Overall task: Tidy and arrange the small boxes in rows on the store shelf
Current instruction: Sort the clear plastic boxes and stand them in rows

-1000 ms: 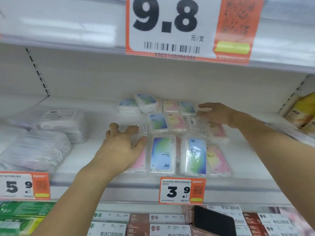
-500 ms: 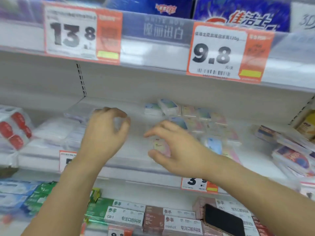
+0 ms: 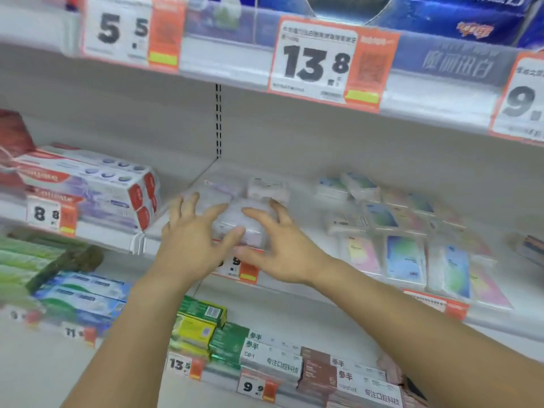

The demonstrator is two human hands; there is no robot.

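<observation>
Clear plastic packs (image 3: 235,213) sit between both spread hands on the shelf (image 3: 294,287).

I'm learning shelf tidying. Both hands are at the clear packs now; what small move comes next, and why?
Probably close both hands, left hand and right hand, on the front clear pack and square it up: fingers are spread either side, not yet gripping, and the packs sit unevenly.

Toothpaste cartons (image 3: 88,189), price tags (image 3: 326,60)

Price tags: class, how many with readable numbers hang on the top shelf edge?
3: the 5.5 tag at left, the 13.8 tag in the middle, the cut-off 9 tag at right. Others may lie outside the frame.
</observation>
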